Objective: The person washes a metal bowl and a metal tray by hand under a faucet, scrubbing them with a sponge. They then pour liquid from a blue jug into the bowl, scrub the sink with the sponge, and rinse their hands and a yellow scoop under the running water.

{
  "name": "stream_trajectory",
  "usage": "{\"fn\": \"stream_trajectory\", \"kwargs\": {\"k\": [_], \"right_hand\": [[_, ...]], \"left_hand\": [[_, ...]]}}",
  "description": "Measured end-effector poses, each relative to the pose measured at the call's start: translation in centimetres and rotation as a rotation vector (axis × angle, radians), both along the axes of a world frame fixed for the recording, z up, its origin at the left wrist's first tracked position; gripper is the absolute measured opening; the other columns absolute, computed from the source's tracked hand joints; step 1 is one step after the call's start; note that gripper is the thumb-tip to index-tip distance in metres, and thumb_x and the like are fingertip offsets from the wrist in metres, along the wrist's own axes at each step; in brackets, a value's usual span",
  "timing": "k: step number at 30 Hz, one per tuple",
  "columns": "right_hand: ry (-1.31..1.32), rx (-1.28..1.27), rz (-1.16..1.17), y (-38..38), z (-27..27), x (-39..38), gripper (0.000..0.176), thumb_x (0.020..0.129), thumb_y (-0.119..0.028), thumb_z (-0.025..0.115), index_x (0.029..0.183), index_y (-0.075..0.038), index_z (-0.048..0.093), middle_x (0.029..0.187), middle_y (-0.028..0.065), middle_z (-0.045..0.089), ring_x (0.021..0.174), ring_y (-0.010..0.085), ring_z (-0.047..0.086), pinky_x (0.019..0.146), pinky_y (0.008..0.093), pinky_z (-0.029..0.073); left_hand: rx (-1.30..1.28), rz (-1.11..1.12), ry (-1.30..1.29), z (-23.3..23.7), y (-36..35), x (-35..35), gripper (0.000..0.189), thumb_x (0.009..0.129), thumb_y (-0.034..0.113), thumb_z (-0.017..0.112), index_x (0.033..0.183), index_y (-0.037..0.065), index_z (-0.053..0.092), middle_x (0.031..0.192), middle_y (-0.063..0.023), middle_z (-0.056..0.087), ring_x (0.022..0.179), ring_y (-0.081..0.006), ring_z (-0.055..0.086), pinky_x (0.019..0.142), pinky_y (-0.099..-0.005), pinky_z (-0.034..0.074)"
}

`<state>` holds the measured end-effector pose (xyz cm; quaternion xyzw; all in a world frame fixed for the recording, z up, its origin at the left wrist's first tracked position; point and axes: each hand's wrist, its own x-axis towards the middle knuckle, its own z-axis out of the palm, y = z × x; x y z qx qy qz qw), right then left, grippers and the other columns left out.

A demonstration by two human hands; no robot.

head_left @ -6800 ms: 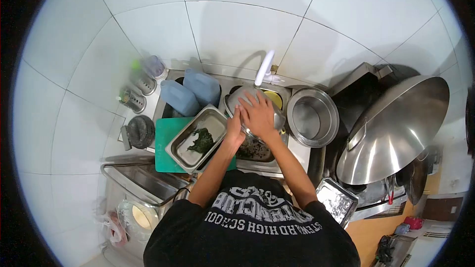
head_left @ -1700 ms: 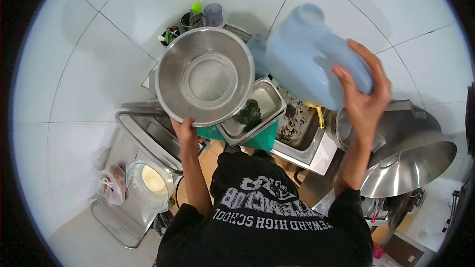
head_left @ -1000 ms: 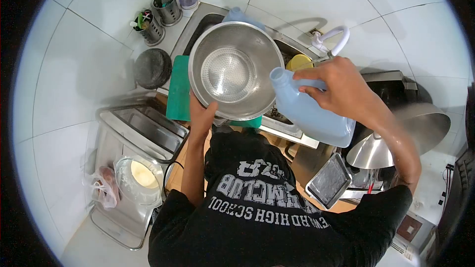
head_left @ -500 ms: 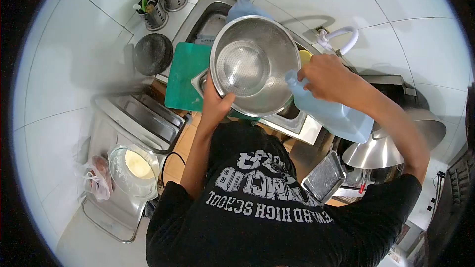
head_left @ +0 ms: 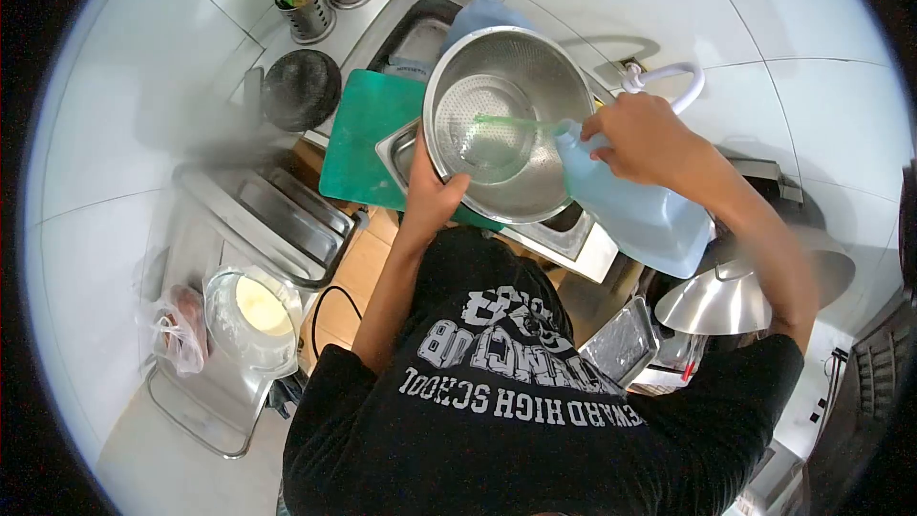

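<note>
My left hand (head_left: 435,193) grips the near-left rim of a large steel bowl (head_left: 549,72), thumb on the outside near the rim. The bowl is tilted so its dotted base faces me. My right hand (head_left: 645,134) is closed on the upper part of a light blue plastic jug (head_left: 645,220), which is tipped with its mouth at the bowl's right side. A thin greenish stream of liquid (head_left: 516,121) runs from the mouth to the bowl's base, where some liquid has pooled. Part of the jug's handle is hidden by my fingers.
Beneath the bowl are a steel sink (head_left: 425,24), a green cutting board (head_left: 368,134) and a second blue jug (head_left: 487,10). A white faucet (head_left: 683,81) curves at right, above a steel wok lid (head_left: 716,301). At left stand a stone mortar (head_left: 301,91) and a tub of pale batter (head_left: 263,311).
Liquid now streams from the jug's mouth into the bowl, where none was flowing before. The bowl and left hand have shifted slightly to the right in view.
</note>
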<state>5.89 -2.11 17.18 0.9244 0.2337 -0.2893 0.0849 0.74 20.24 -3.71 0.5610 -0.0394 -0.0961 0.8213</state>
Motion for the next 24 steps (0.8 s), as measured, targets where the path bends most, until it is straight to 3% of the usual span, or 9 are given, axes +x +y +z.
{"fn": "stream_trajectory", "kwargs": {"k": [5,7,9,11,14,17,21,23,24], "right_hand": [[-0.201,0.144,-0.179,-0.4,3.3,-1.0,0.023,0.077,-0.017,0.07,0.099,-0.012,0.072,0.077,0.0198,0.066,0.074,0.0361,0.065,0.072,0.0451,0.052],[-0.276,0.189,-0.246,-1.4,3.8,-1.8,0.023,0.077,-0.017,0.07,0.099,-0.012,0.072,0.076,0.0201,0.066,0.073,0.0366,0.064,0.072,0.0446,0.051],[-0.351,0.237,-0.312,-1.9,4.3,-2.7,0.022,0.078,-0.017,0.069,0.1,-0.012,0.071,0.075,0.0204,0.066,0.072,0.037,0.063,0.071,0.0442,0.051],[-0.395,0.176,-0.568,-2.1,5.2,-4.0,0.023,0.079,-0.018,0.069,0.101,-0.011,0.071,0.081,0.0202,0.067,0.071,0.0389,0.062,0.071,0.0416,0.051],[-0.606,0.396,-0.646,-4.1,4.9,-6.6,0.024,0.079,-0.016,0.07,0.102,-0.01,0.071,0.088,0.0212,0.068,0.075,0.0365,0.065,0.073,0.0373,0.052],[-0.739,0.581,-0.739,-4.8,4.7,-9.0,0.026,0.079,-0.011,0.072,0.104,-0.008,0.071,0.093,0.0208,0.069,0.079,0.0281,0.069,0.075,0.0325,0.052],[-0.794,0.716,-0.813,-4.7,4.4,-10.8,0.027,0.078,-0.008,0.072,0.105,-0.005,0.07,0.094,0.0175,0.071,0.083,0.0191,0.068,0.077,0.0302,0.051],[-0.811,0.77,-0.826,-4.5,4.0,-11.1,0.026,0.078,-0.008,0.073,0.104,-0.004,0.07,0.095,0.0149,0.071,0.084,0.0163,0.067,0.077,0.03,0.051],[-0.814,0.78,-0.824,-4.3,3.7,-11.1,0.026,0.078,-0.008,0.073,0.104,-0.004,0.07,0.095,0.0149,0.071,0.084,0.0163,0.067,0.077,0.03,0.051]], "left_hand": [[0.053,0.051,0.115,0.3,0.7,0.3,0.073,0.07,-0.004,0.054,0.139,-0.002,0.032,0.13,-0.0157,0.048,0.12,-0.0235,0.048,0.104,-0.0349,0.035],[0.019,0.105,0.131,0.0,1.0,0.9,0.072,0.071,0.009,0.065,0.137,0.001,0.036,0.128,-0.0138,0.052,0.115,-0.0246,0.053,0.099,-0.0356,0.041],[0.039,0.091,0.127,0.3,1.4,1.8,0.071,0.071,0.004,0.061,0.137,0.0,0.035,0.126,-0.0141,0.052,0.115,-0.024,0.052,0.1,-0.035,0.04],[0.062,0.077,0.122,0.6,1.3,2.7,0.07,0.071,0.0,0.057,0.137,-0.001,0.034,0.124,-0.0144,0.053,0.115,-0.0233,0.052,0.101,-0.0343,0.038],[0.027,0.109,0.168,0.9,1.0,4.3,0.069,0.072,0.002,0.058,0.137,0.0,0.035,0.122,-0.0135,0.054,0.109,-0.0233,0.056,0.092,-0.0339,0.047],[-0.054,0.116,0.156,0.5,2.0,7.0,0.069,0.072,0.003,0.058,0.136,0.001,0.033,0.119,-0.0147,0.055,0.091,-0.0218,0.065,0.062,-0.0317,0.059],[-0.002,0.108,0.197,4.4,3.8,9.7,0.065,0.072,0.001,0.055,0.133,-0.001,0.032,0.114,-0.0166,0.056,0.089,-0.0236,0.066,0.063,-0.0362,0.061],[0.011,0.073,0.206,6.1,4.6,10.7,0.063,0.071,-0.001,0.052,0.132,-0.002,0.035,0.112,-0.0178,0.055,0.102,-0.0302,0.061,0.08,-0.0435,0.058],[0.017,0.076,0.199,6.7,4.8,11.0,0.063,0.071,-0.001,0.052,0.132,-0.002,0.035,0.112,-0.0178,0.055,0.102,-0.0302,0.061,0.08,-0.0435,0.058]]}}
